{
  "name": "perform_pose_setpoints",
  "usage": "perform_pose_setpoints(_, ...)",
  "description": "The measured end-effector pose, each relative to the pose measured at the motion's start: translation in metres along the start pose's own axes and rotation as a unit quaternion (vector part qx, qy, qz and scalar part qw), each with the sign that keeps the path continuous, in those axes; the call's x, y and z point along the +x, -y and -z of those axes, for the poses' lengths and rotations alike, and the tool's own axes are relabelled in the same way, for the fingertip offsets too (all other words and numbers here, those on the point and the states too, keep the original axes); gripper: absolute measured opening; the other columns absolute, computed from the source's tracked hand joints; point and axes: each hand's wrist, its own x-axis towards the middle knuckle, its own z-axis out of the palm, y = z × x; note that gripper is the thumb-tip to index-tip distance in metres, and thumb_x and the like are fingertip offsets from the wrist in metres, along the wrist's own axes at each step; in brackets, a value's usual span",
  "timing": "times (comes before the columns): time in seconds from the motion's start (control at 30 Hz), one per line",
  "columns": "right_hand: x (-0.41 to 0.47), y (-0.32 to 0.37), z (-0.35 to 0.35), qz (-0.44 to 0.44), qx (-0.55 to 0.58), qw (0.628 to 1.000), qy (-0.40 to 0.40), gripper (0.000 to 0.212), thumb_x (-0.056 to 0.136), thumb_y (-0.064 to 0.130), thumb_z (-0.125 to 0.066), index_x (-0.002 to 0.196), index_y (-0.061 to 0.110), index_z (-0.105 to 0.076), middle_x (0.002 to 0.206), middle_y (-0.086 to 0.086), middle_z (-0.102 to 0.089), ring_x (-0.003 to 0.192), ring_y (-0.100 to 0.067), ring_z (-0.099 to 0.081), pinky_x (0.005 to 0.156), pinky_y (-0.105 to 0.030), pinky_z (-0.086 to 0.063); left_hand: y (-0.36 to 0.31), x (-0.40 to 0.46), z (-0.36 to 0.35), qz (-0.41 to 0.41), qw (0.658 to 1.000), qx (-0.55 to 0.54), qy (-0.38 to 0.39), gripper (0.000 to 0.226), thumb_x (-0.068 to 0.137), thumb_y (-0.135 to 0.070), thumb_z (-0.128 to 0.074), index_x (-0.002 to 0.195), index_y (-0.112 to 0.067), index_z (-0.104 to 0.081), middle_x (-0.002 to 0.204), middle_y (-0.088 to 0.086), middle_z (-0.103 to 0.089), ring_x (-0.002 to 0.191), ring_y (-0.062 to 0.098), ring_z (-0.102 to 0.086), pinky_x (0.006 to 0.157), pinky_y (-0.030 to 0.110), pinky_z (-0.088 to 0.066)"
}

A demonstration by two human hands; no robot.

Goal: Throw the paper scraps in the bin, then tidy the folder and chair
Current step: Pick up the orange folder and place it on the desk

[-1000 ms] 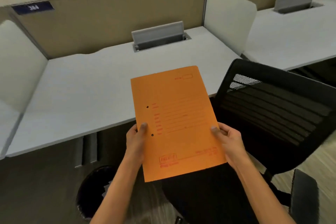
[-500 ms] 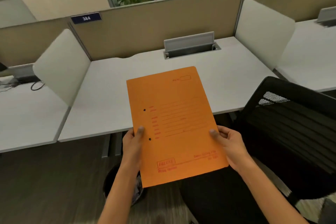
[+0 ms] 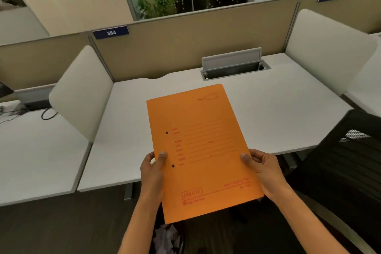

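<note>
Orange folder held above the desk front edge, left hand and right hand each gripping a side; chair at right, paper scraps below.

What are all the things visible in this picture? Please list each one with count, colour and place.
folder: one, orange, held over the desk's near edge
desk: one, white, middle
side screens: two, white, at the desk's left and right
cable box: one, grey, lid up, back of desk
number signs: two, blue, on the beige partition
chair: one, black mesh, right
paper scraps: several, pale, in the bin below the folder
cable: one, black, left desk
left hand: grips folder's left edge
right hand: grips folder's right edge
</note>
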Motion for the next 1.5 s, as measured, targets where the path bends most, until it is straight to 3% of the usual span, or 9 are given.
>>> perform_pose_setpoints(0.13, 0.030, -0.002, -0.037, 0.009, 0.001, 0.999, -0.033, 0.036, 0.078, 0.030, -0.075, 0.110, 0.014, -0.071, 0.100, -0.009, -0.079, 0.090, -0.030, -0.076, 0.072, -0.044, -0.063, -0.024, 0.045, 0.012, -0.017, 1.000, 0.026, 0.001, 0.036, 0.092, -0.036, -0.068, 0.122, -0.021, -0.052, 0.098, 0.008, -0.077, 0.080, 0.028, -0.077, 0.069, 0.048, -0.063)
perform_pose_setpoints(0.27, 0.054, 0.001, -0.062, 0.013, -0.002, 0.998, -0.055, 0.032, 0.079, 0.030, -0.076, 0.108, 0.016, -0.072, 0.097, -0.006, -0.079, 0.087, -0.028, -0.077, 0.065, -0.038, -0.063, -0.038, 0.077, 0.021, -0.015, 0.999, 0.036, 0.017, 0.035, 0.095, -0.030, -0.066, 0.126, -0.019, -0.051, 0.106, 0.011, -0.075, 0.082, 0.027, -0.077, 0.066, 0.044, -0.063)
perform_pose_setpoints(0.53, 0.098, 0.020, -0.075, 0.024, -0.041, 0.997, -0.057, 0.019, 0.086, 0.025, -0.075, 0.104, 0.021, -0.072, 0.092, 0.001, -0.080, 0.082, -0.020, -0.077, 0.060, -0.028, -0.060, -0.040, 0.102, 0.018, -0.012, 0.998, 0.067, 0.008, 0.031, 0.094, -0.030, -0.066, 0.121, -0.022, -0.053, 0.101, 0.002, -0.074, 0.073, 0.018, -0.077, 0.049, 0.028, -0.058)
perform_pose_setpoints(0.67, 0.121, 0.024, -0.076, 0.015, -0.045, 0.997, -0.060, 0.010, 0.088, 0.023, -0.074, 0.098, 0.026, -0.072, 0.090, 0.005, -0.080, 0.080, -0.017, -0.077, 0.060, -0.028, -0.059, -0.032, 0.108, 0.011, -0.007, 0.996, 0.088, -0.009, 0.035, 0.091, -0.035, -0.070, 0.120, -0.025, -0.052, 0.102, 0.002, -0.073, 0.072, 0.020, -0.077, 0.050, 0.031, -0.058)
perform_pose_setpoints(0.87, 0.175, 0.026, -0.077, 0.000, -0.050, 0.997, -0.059, 0.008, 0.090, 0.020, -0.073, 0.097, 0.023, -0.073, 0.088, 0.004, -0.080, 0.079, -0.019, -0.077, 0.063, -0.032, -0.060, -0.027, 0.148, -0.012, -0.045, 0.991, 0.125, -0.034, 0.036, 0.090, -0.035, -0.071, 0.119, -0.024, -0.052, 0.106, 0.004, -0.072, 0.086, 0.025, -0.074, 0.062, 0.035, -0.057)
perform_pose_setpoints(1.03, 0.240, 0.037, -0.078, -0.013, -0.061, 0.997, -0.055, 0.007, 0.091, 0.018, -0.072, 0.095, 0.024, -0.073, 0.088, 0.003, -0.080, 0.079, -0.020, -0.077, 0.070, -0.039, -0.060, -0.038, 0.199, -0.041, -0.070, 0.987, 0.131, -0.067, 0.037, 0.088, -0.032, -0.073, 0.119, -0.027, -0.054, 0.100, 0.001, -0.074, 0.081, 0.018, -0.073, 0.059, 0.030, -0.054)
perform_pose_setpoints(1.17, 0.300, 0.054, -0.075, -0.018, -0.068, 0.996, -0.048, 0.009, 0.091, 0.017, -0.072, 0.093, 0.026, -0.073, 0.086, 0.006, -0.080, 0.077, -0.017, -0.077, 0.066, -0.034, -0.059, -0.051, 0.246, -0.076, -0.079, 0.984, 0.133, -0.094, 0.042, 0.086, -0.033, -0.076, 0.121, -0.033, -0.053, 0.092, -0.010, -0.070, 0.079, 0.013, -0.072, 0.056, 0.028, -0.054)
perform_pose_setpoints(1.3, 0.345, 0.065, -0.071, -0.034, -0.086, 0.995, -0.034, 0.012, 0.093, 0.016, -0.070, 0.103, 0.021, -0.073, 0.093, 0.002, -0.080, 0.082, -0.021, -0.077, 0.069, -0.036, -0.060, -0.056, 0.282, -0.098, -0.083, 0.982, 0.129, -0.108, 0.041, 0.086, -0.029, -0.077, 0.121, -0.034, -0.056, 0.094, -0.001, -0.074, 0.082, 0.021, -0.074, 0.060, 0.031, -0.056)
perform_pose_setpoints(1.5, 0.390, 0.065, -0.070, -0.085, -0.119, 0.989, 0.029, 0.022, 0.095, 0.012, -0.064, 0.113, 0.024, -0.069, 0.102, -0.002, -0.079, 0.086, -0.021, -0.077, 0.065, -0.033, -0.060, -0.054, 0.330, -0.105, -0.057, 0.983, 0.120, -0.124, 0.041, 0.085, -0.026, -0.079, 0.121, -0.031, -0.061, 0.088, 0.001, -0.077, 0.076, 0.019, -0.076, 0.066, 0.038, -0.060)
